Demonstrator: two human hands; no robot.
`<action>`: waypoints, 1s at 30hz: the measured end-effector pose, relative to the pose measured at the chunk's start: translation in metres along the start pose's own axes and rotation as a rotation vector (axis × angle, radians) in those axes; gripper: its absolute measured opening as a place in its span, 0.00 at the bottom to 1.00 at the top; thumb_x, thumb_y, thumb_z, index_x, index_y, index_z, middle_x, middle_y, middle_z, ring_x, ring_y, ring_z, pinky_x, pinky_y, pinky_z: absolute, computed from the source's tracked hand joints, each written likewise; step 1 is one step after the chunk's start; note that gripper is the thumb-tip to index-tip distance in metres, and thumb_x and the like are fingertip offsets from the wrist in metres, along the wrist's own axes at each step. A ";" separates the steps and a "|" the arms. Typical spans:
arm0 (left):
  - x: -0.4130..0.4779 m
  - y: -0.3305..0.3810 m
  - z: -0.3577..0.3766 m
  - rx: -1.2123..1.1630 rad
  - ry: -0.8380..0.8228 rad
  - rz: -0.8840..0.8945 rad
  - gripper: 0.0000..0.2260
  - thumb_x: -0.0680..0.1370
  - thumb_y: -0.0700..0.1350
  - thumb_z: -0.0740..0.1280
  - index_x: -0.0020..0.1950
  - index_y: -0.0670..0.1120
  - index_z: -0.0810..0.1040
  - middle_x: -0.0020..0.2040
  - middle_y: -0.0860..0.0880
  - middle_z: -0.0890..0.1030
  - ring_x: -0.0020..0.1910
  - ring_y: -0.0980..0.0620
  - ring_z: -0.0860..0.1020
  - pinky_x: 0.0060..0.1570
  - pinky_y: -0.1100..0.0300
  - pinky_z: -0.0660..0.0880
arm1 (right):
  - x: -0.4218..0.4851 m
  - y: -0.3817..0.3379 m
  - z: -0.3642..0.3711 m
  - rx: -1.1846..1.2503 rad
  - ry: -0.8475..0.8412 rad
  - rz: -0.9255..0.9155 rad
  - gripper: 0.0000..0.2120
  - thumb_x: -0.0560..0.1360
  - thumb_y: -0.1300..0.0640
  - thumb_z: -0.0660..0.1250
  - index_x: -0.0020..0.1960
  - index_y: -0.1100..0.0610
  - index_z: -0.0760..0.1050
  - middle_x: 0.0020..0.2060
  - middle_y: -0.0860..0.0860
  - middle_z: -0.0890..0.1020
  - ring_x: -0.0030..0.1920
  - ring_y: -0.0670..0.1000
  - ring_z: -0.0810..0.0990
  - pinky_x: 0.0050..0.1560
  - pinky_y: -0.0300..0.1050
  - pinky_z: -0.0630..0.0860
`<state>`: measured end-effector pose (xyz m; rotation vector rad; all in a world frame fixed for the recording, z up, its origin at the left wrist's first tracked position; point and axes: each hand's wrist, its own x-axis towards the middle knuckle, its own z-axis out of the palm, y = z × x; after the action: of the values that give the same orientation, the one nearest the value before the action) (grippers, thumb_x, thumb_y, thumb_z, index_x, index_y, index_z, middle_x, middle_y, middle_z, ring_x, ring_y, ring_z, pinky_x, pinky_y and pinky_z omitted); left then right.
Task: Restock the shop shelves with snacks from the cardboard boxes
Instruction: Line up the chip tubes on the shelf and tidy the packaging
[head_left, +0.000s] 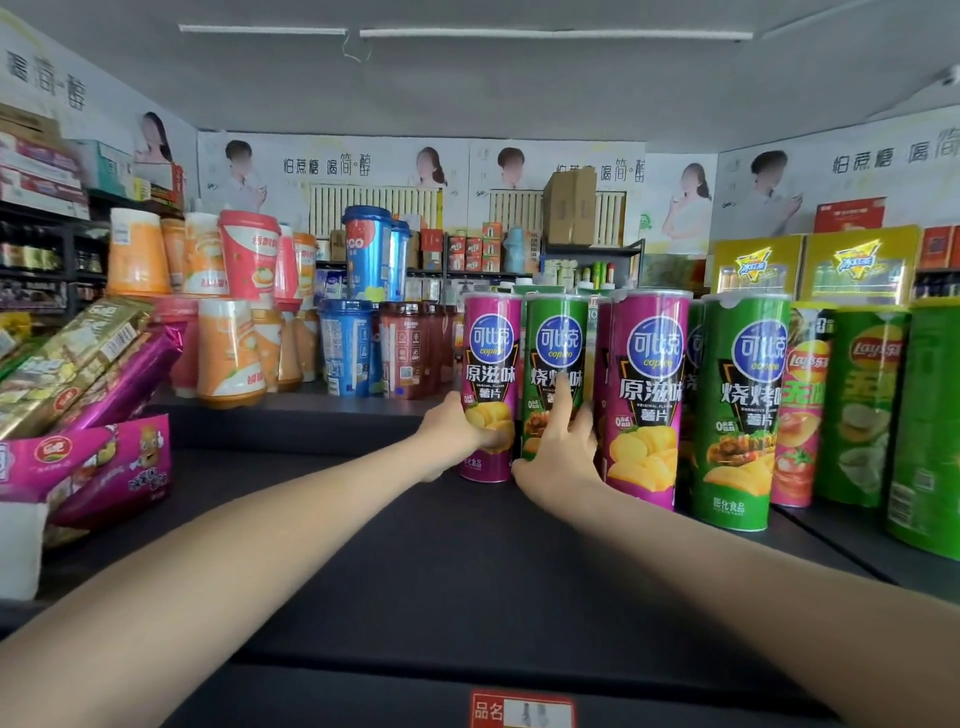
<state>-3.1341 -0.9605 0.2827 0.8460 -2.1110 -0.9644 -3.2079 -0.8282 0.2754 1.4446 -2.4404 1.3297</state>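
Now left hand (457, 428): fingers wrapped round purple chip can (491, 384), yellow crisps pictured.
right hand (561, 452): fingers clasp green chip can (556, 358), centre frame, on shelf (467, 561).

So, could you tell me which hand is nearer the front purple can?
Right. The right hand sits just left of the front purple can; the left hand is further left.

We find the dark shelf board (415, 561) free in the middle; tall purple and green chip tubes (647, 405) block its right, pink foil bags (104, 467) its left
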 end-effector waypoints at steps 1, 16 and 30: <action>0.003 -0.002 -0.001 0.001 -0.011 0.007 0.37 0.60 0.55 0.80 0.66 0.50 0.72 0.57 0.51 0.81 0.56 0.51 0.78 0.61 0.51 0.75 | 0.003 0.000 0.002 0.011 0.039 -0.008 0.50 0.74 0.65 0.66 0.77 0.44 0.31 0.77 0.57 0.41 0.77 0.61 0.47 0.73 0.55 0.54; 0.012 -0.009 -0.013 0.124 -0.068 0.055 0.26 0.69 0.48 0.77 0.61 0.49 0.68 0.53 0.52 0.77 0.53 0.53 0.75 0.51 0.61 0.74 | 0.035 0.014 0.023 -0.237 0.297 -0.008 0.51 0.76 0.59 0.68 0.74 0.48 0.26 0.76 0.61 0.52 0.74 0.63 0.60 0.72 0.54 0.60; -0.016 0.004 -0.005 0.101 0.030 -0.085 0.43 0.71 0.52 0.76 0.76 0.42 0.53 0.65 0.45 0.74 0.60 0.47 0.74 0.52 0.58 0.71 | 0.010 0.001 0.017 -0.172 0.209 0.026 0.54 0.72 0.65 0.70 0.77 0.46 0.31 0.76 0.56 0.50 0.74 0.59 0.57 0.64 0.55 0.68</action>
<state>-3.1223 -0.9483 0.2837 1.0013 -2.1270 -0.8883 -3.2080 -0.8462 0.2681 1.1749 -2.3784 1.1745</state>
